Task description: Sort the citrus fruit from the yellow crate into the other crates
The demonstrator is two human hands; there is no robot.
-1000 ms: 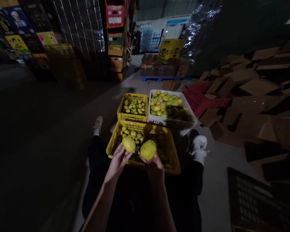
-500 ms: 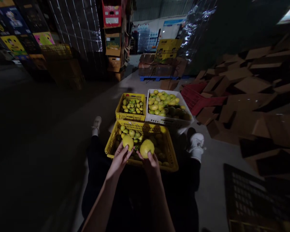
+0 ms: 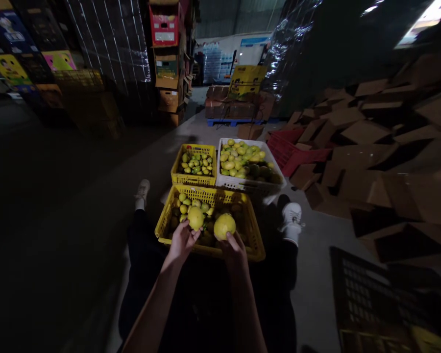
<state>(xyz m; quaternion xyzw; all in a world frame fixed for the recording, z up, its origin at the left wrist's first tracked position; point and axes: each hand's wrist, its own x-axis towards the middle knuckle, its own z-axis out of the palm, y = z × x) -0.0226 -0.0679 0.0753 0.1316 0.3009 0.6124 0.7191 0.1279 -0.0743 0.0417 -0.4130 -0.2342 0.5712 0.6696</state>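
My left hand [image 3: 183, 240] is closed around a yellow lemon [image 3: 195, 217], holding it above the front yellow crate [image 3: 256, 230]. In my right hand [image 3: 235, 246] is a second, slightly larger lemon [image 3: 224, 226], gripped from below and the right side. The two fruits are a small gap apart. Beneath them the crate holds several more lemons [image 3: 183, 198], yellow and greenish; those on its right side lie in deep shadow. Behind it stand a smaller yellow crate [image 3: 175, 172] with small yellow-green lemons and a white crate [image 3: 279, 179] heaped with yellow ones.
Flattened and open cardboard boxes [image 3: 363, 157] pile up on the right beside a red crate [image 3: 284, 152]. A dark crate [image 3: 356, 284] sits at lower right. Stacked cartons [image 3: 165, 68] and a blue pallet [image 3: 231, 121] stand behind. My shoes [image 3: 291, 215] flank the crates.
The whole scene has shifted slightly left as the head turned. Both hands still hold their lemons, which have turned a little and moved slightly apart over the crate.
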